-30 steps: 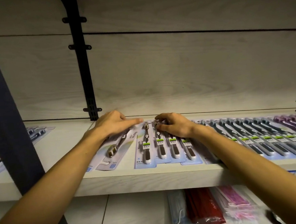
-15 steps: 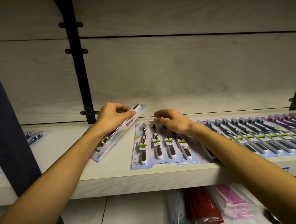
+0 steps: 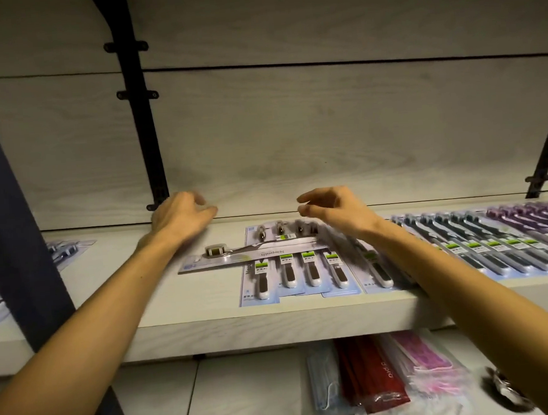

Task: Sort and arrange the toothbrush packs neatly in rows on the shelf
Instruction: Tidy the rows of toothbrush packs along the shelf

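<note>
1. Lower level below the shelf front edge: bagged goods (image 3: 375,378), red, pink and pale blue. Not part of the task.
2. Shelf (image 3: 210,328), front edge: row of toothbrush packs (image 3: 306,270) lies flat, handles toward the front edge, heads toward the back wall. The row runs on to the right end with dark packs (image 3: 496,250) and purple packs (image 3: 539,221).
3. Stray pack (image 3: 253,255) lies crosswise on the left end of that row. Long axis runs left-right, brush head to the left, its left part overhanging onto bare shelf. Not aligned with the row.
4. Left hand (image 3: 179,220): raised, just behind and left of the stray pack's head end, fingers loosely curled, holding nothing. Blurred, so contact with the shelf can't be told.
5. Right hand (image 3: 334,211): raised over the back of the row, fingers half spread, empty.
6. Key relation: stray pack sits toward the front from both hands; left hand is nearer its head end. Likely next move is a quarter turn to match the row.
7. Far left end of the shelf: more packs (image 3: 68,247), partly hidden.
</note>
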Demonstrator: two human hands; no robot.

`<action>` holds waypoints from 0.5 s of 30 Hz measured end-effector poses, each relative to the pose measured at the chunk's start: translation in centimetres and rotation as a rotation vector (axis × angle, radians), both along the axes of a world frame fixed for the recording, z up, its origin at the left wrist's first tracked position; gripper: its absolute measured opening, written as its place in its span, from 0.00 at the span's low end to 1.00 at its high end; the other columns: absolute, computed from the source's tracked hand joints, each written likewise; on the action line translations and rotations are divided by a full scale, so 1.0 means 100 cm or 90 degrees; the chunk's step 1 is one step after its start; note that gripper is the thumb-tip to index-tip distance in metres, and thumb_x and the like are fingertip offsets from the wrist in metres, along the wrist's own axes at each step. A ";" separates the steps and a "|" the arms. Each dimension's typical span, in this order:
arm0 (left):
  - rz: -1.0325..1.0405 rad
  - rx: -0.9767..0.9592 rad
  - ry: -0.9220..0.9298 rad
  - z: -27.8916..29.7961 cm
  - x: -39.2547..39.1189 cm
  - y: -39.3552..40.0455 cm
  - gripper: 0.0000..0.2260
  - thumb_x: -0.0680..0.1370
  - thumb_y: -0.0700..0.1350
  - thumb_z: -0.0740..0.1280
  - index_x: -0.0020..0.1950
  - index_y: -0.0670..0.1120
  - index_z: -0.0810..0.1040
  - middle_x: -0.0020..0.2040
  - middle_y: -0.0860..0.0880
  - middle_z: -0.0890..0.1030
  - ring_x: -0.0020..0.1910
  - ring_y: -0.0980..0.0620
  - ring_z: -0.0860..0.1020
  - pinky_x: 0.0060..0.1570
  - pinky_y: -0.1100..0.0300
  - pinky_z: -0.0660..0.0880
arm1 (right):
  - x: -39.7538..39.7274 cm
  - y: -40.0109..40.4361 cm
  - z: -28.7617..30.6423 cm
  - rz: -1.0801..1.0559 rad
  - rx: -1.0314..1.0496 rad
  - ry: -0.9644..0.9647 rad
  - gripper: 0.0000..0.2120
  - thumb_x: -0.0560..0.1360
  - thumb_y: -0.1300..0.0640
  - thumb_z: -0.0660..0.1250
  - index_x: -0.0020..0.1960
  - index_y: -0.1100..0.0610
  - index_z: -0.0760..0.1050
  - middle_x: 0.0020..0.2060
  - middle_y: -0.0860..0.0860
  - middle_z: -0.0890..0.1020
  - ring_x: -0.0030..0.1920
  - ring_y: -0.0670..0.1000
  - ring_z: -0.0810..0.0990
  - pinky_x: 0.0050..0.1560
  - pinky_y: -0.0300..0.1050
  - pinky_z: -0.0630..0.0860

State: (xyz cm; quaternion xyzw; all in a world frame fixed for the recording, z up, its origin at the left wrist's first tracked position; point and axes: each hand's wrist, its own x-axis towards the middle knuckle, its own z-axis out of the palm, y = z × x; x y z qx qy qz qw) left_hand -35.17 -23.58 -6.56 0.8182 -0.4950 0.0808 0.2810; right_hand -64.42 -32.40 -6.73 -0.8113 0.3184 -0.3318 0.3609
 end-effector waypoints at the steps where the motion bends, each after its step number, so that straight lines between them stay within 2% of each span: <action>1: 0.024 0.068 -0.009 -0.003 0.002 0.002 0.19 0.75 0.61 0.68 0.56 0.49 0.81 0.59 0.45 0.81 0.57 0.41 0.79 0.50 0.54 0.71 | 0.002 0.009 0.001 0.035 -0.019 0.050 0.17 0.77 0.48 0.71 0.63 0.53 0.80 0.53 0.45 0.85 0.51 0.38 0.82 0.52 0.31 0.78; 3: 0.028 0.171 0.007 -0.009 -0.001 0.006 0.18 0.74 0.62 0.68 0.49 0.47 0.77 0.54 0.44 0.80 0.51 0.42 0.77 0.47 0.54 0.71 | 0.009 0.025 -0.002 0.069 -0.079 0.174 0.19 0.74 0.39 0.71 0.61 0.47 0.81 0.54 0.41 0.84 0.52 0.38 0.81 0.49 0.29 0.75; 5: 0.026 0.206 0.017 -0.013 -0.001 0.011 0.16 0.74 0.60 0.68 0.45 0.47 0.75 0.50 0.46 0.79 0.47 0.44 0.75 0.46 0.55 0.69 | 0.016 0.033 -0.006 0.056 -0.163 0.222 0.18 0.73 0.41 0.73 0.59 0.49 0.83 0.52 0.43 0.85 0.51 0.41 0.81 0.51 0.34 0.76; 8: 0.029 0.175 0.005 -0.012 0.003 0.015 0.12 0.76 0.54 0.70 0.53 0.48 0.81 0.56 0.45 0.82 0.54 0.42 0.78 0.48 0.55 0.71 | 0.015 0.037 -0.005 0.052 -0.170 0.167 0.13 0.74 0.50 0.75 0.55 0.55 0.84 0.47 0.47 0.86 0.47 0.45 0.83 0.51 0.40 0.78; 10: 0.023 0.125 0.038 -0.010 0.002 0.017 0.12 0.75 0.50 0.72 0.58 0.51 0.82 0.58 0.47 0.82 0.60 0.43 0.78 0.54 0.54 0.74 | 0.007 0.035 -0.003 0.050 -0.155 0.147 0.15 0.73 0.51 0.77 0.57 0.55 0.83 0.47 0.49 0.86 0.48 0.46 0.83 0.51 0.40 0.79; 12: 0.009 0.064 0.074 -0.009 0.000 0.016 0.12 0.75 0.45 0.71 0.58 0.54 0.83 0.58 0.50 0.83 0.61 0.44 0.78 0.59 0.52 0.76 | -0.003 0.030 -0.002 0.048 -0.137 0.117 0.17 0.72 0.52 0.77 0.59 0.55 0.82 0.48 0.50 0.86 0.49 0.48 0.84 0.53 0.41 0.80; 15: -0.030 -0.011 0.089 -0.006 -0.002 0.015 0.13 0.73 0.39 0.69 0.53 0.53 0.84 0.50 0.53 0.86 0.57 0.49 0.81 0.58 0.53 0.77 | -0.021 0.025 -0.002 0.009 -0.136 0.067 0.14 0.72 0.53 0.77 0.57 0.55 0.83 0.47 0.50 0.86 0.46 0.48 0.84 0.53 0.45 0.81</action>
